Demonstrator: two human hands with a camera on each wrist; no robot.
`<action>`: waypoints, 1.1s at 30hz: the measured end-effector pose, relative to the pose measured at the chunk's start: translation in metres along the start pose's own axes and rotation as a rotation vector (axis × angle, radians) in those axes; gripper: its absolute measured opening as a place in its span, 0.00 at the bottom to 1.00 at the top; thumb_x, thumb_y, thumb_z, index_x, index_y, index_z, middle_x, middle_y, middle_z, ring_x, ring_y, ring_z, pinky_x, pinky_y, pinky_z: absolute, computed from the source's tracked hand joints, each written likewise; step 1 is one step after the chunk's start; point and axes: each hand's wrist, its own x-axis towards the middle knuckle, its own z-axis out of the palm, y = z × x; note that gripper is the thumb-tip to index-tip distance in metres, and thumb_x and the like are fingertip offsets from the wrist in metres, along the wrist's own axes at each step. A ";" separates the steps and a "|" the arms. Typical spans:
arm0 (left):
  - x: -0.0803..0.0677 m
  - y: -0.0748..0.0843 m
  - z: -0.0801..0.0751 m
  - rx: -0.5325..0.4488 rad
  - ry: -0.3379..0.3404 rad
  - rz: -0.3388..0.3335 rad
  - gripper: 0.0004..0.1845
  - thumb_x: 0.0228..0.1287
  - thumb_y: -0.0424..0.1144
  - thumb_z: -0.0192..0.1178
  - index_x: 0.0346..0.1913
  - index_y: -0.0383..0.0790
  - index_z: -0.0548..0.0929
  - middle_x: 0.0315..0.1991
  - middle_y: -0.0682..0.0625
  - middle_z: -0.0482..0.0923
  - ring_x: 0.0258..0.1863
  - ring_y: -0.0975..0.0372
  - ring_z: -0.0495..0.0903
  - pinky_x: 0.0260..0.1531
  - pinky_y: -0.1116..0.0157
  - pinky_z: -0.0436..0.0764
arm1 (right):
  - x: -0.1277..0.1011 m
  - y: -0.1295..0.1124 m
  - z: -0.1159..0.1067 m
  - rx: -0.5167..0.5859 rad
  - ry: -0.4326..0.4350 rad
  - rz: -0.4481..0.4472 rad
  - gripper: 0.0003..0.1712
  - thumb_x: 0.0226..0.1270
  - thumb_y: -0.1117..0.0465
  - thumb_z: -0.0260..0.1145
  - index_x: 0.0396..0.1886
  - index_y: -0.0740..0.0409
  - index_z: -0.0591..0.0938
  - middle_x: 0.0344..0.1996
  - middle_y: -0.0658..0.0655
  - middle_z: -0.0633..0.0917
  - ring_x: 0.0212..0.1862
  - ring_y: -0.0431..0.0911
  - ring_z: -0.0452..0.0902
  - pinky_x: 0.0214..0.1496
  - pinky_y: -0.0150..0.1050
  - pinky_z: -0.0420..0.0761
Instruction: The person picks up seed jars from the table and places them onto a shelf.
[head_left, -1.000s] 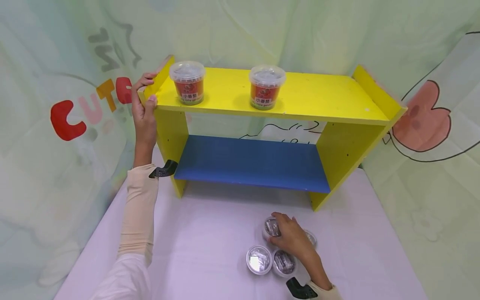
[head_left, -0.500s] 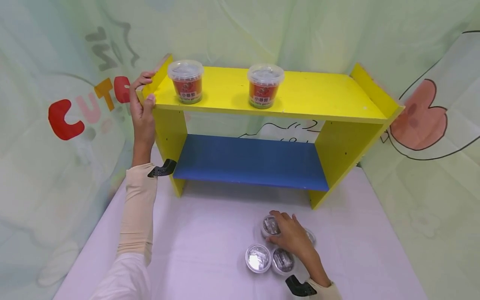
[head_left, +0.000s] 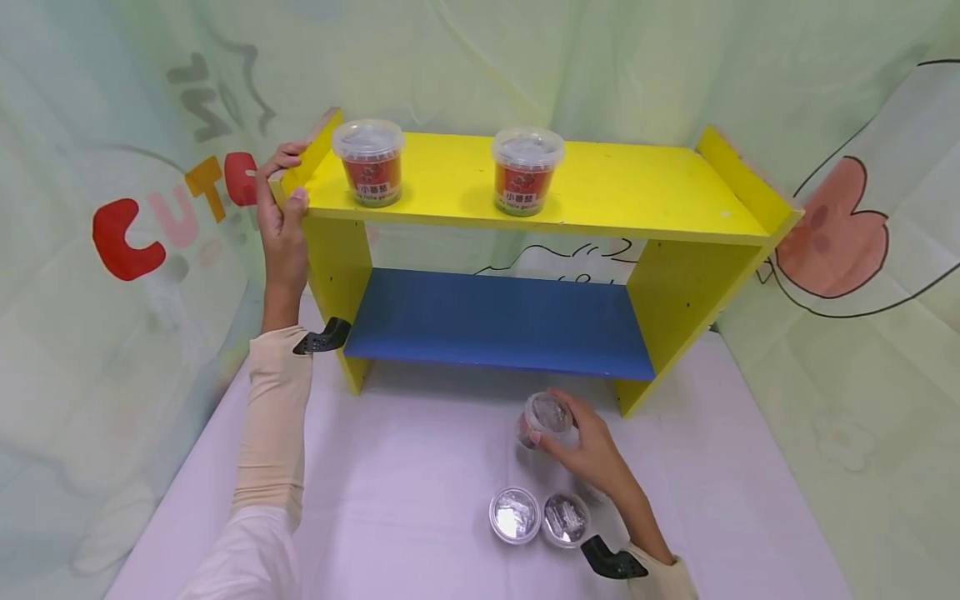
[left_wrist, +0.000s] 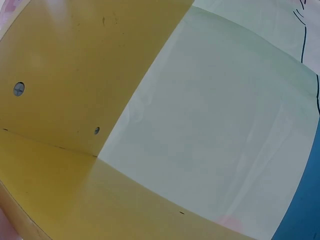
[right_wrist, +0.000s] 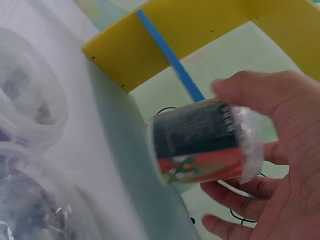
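Clear plastic lid (head_left: 551,411) could pop off if squeezed: the right hand (head_left: 592,450) pinches the cup (right_wrist: 197,145) beside it. The left hand (head_left: 285,242) grips the yellow shelf (head_left: 637,187), which might tip if pulled.

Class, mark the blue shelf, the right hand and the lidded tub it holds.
Blue shelf (head_left: 498,321): head view, top surface.
Right hand (head_left: 590,447): head view, middle of hand.
Lidded tub (right_wrist: 200,142): right wrist view, labelled side.

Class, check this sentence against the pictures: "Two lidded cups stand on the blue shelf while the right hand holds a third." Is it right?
Not quite. The head view shows the two lidded cups standing on the yellow top board, not the blue shelf. The right hand does hold a third cup.
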 end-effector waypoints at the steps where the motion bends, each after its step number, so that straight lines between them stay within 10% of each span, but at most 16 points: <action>1: 0.000 0.000 0.000 0.002 0.001 0.000 0.17 0.62 0.30 0.48 0.54 0.42 0.71 0.61 0.44 0.69 0.67 0.52 0.65 0.67 0.61 0.71 | 0.001 -0.001 -0.001 0.032 0.006 0.005 0.39 0.56 0.57 0.72 0.66 0.61 0.71 0.60 0.67 0.77 0.59 0.62 0.74 0.56 0.61 0.78; 10: 0.000 0.000 0.000 0.000 0.000 0.006 0.17 0.62 0.30 0.48 0.54 0.42 0.71 0.61 0.44 0.69 0.67 0.52 0.65 0.68 0.60 0.70 | 0.005 -0.001 -0.008 0.280 -0.018 0.041 0.36 0.63 0.64 0.66 0.70 0.58 0.66 0.63 0.67 0.72 0.56 0.61 0.75 0.42 0.32 0.84; 21: 0.001 0.000 0.000 -0.009 -0.005 -0.001 0.17 0.62 0.30 0.48 0.54 0.42 0.71 0.61 0.45 0.69 0.66 0.51 0.65 0.65 0.63 0.73 | 0.004 -0.006 -0.012 0.652 -0.108 0.071 0.35 0.72 0.67 0.55 0.76 0.58 0.55 0.62 0.63 0.65 0.52 0.36 0.78 0.47 0.37 0.85; 33: 0.000 0.002 0.000 0.004 -0.010 -0.002 0.17 0.63 0.31 0.49 0.54 0.42 0.71 0.62 0.44 0.69 0.66 0.52 0.65 0.64 0.64 0.74 | 0.002 -0.013 -0.014 0.717 -0.014 0.125 0.35 0.70 0.67 0.58 0.74 0.55 0.58 0.62 0.51 0.68 0.59 0.35 0.73 0.59 0.26 0.76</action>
